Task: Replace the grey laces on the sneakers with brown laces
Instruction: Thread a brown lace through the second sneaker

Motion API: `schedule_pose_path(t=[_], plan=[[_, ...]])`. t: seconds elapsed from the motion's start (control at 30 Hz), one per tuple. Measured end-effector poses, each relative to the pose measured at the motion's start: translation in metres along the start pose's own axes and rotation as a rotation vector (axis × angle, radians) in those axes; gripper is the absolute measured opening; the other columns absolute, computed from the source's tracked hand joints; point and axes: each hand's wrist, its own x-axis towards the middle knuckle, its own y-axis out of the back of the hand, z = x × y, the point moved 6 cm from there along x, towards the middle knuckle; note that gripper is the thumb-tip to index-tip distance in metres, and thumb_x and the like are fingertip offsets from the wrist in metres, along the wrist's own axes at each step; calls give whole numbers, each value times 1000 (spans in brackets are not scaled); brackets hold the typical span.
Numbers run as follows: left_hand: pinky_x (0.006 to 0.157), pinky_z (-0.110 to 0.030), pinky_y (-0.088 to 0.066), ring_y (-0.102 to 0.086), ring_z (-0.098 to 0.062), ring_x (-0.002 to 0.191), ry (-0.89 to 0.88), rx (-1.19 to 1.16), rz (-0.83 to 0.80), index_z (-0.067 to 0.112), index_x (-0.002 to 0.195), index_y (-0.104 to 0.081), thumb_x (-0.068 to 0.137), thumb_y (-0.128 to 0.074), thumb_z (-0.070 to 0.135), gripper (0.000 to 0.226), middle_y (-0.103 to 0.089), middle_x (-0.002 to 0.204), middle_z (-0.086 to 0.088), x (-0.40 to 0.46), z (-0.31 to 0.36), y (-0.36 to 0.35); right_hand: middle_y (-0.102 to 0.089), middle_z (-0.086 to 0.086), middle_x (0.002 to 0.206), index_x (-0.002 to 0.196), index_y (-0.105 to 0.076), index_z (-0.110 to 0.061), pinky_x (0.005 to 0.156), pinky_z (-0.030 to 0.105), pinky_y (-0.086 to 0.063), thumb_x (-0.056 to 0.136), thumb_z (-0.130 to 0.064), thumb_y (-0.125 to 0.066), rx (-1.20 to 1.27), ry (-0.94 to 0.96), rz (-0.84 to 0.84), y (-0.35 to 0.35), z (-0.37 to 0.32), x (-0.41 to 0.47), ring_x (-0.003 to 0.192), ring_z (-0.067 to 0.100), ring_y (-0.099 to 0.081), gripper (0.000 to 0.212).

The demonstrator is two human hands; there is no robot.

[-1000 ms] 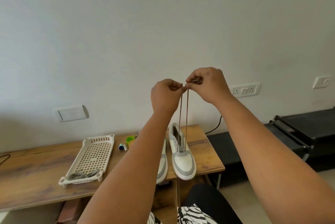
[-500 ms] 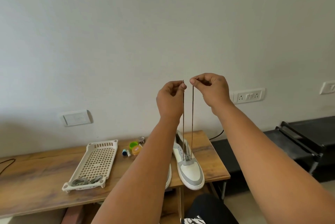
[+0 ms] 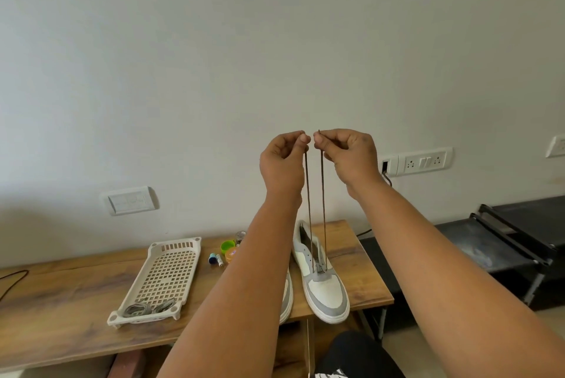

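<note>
I see both hands raised high above the right sneaker (image 3: 321, 273), which sits on the wooden table (image 3: 61, 316) with its toe at the near edge. The left hand (image 3: 282, 160) is closed in a pinch on one end of the brown lace (image 3: 308, 203), and the right hand (image 3: 348, 154) is closed the same way on the other end, the two tips poking up just above the fingers. The hands are close together but not touching. From each pinch a strand runs straight down, taut and nearly parallel, to the lowest eyelets of that sneaker, just behind its grey toe panel. The rest of the eyelets look unlaced from here, though I cannot be sure at this size. The second sneaker (image 3: 286, 298) lies just left of the first one, mostly hidden behind my left forearm. Further left of the sneaker, a white perforated tray (image 3: 166, 273) rests on the table, and the grey laces (image 3: 148, 308) lie bundled at its near end. Between the tray and the sneaker, toward the wall, sit a green lid (image 3: 227, 246), an orange tin (image 3: 231, 254) and a small blue bottle (image 3: 214, 259). Right of the sneaker, off the table, stands a black rack (image 3: 504, 240).
</note>
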Motion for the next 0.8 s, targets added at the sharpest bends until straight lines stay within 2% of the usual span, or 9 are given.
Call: schedule_pose_path(t=[0.1,0.23,0.37,0.47,0.7,0.8], plan=[[79,-20,-55,-69,-10,82,-15,20,-2,15,93,-72,91,-69,9,7,-75,91,-6,3,1,2,-74,-6,95,105,-74,-18,87,28,-57,90,-15,-70,-47,-12,24,-2,5,0,92,7,-70,16],[82,-21,-56,-71,-12,87,-36,51,-15,15,95,-72,91,-69,9,7,-75,93,-5,3,3,-1,-75,-6,93,102,-74,-20,85,28,-57,88,-18,-72,-76,8,60,-1,5,-2,91,6,-70,14],[80,-19,-55,-71,-9,89,-79,121,-16,18,94,-72,89,-72,13,7,-75,91,0,5,5,-3,-73,-12,90,96,-75,-23,77,12,-52,87,-23,-74,-101,37,89,1,-1,-1,87,-1,-68,9],[79,-18,-55,-71,-7,88,-102,145,-29,20,92,-72,89,-73,14,7,-75,89,2,5,6,-5,-72,-13,89,93,-75,-23,72,7,-49,87,-25,-73,-114,41,92,1,-3,0,85,-2,-66,6],[80,-19,-55,-71,-7,88,-112,160,-35,18,94,-73,89,-72,14,6,-75,89,2,7,5,-5,-72,-10,91,96,-75,-20,77,14,-51,87,-24,-73,-115,44,81,0,-3,2,89,3,-67,10],[80,-19,-55,-70,-7,88,-104,184,-25,20,94,-72,89,-72,17,5,-75,89,3,7,4,-2,-71,-10,88,95,-74,-21,78,19,-54,88,-24,-72,-110,28,75,0,1,1,85,2,-66,8]])
